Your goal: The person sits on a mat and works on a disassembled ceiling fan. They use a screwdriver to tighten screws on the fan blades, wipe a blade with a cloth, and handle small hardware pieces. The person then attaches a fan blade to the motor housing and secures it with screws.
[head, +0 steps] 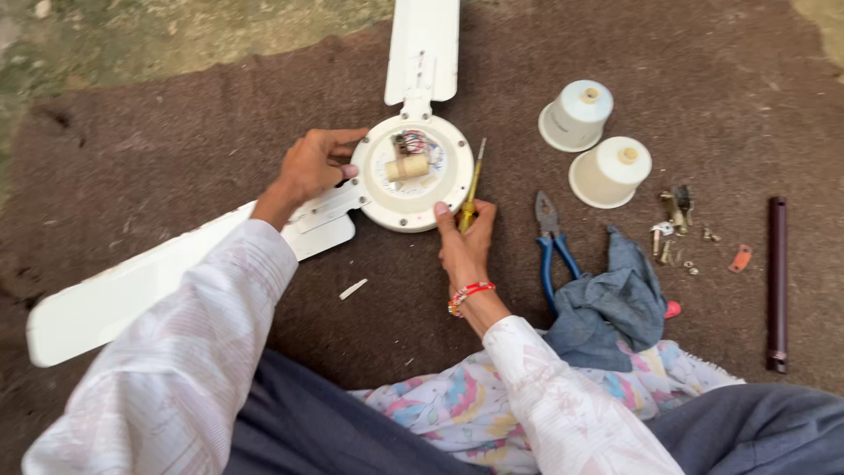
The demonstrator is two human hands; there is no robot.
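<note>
The ceiling fan motor housing (413,180) is seen lying on a brown mat (176,149), wiring exposed at its centre, with one white blade (424,48) pointing away and another (158,281) lower left. The left hand (315,165) is closed over the housing's left rim and blade bracket. A yellow-handled screwdriver (472,187) is gripped by the right hand (464,239) against the right rim. Blue-handled pliers (551,244), two white canopy cups (593,141), loose screws (677,229) and a dark rod (777,281) are noted to the right.

upper fan blade (423,44) cut off by top edge, small hardware (677,230) too tiny to identify, pliers' handles (556,264) partly under blue cloth (615,303)
</note>
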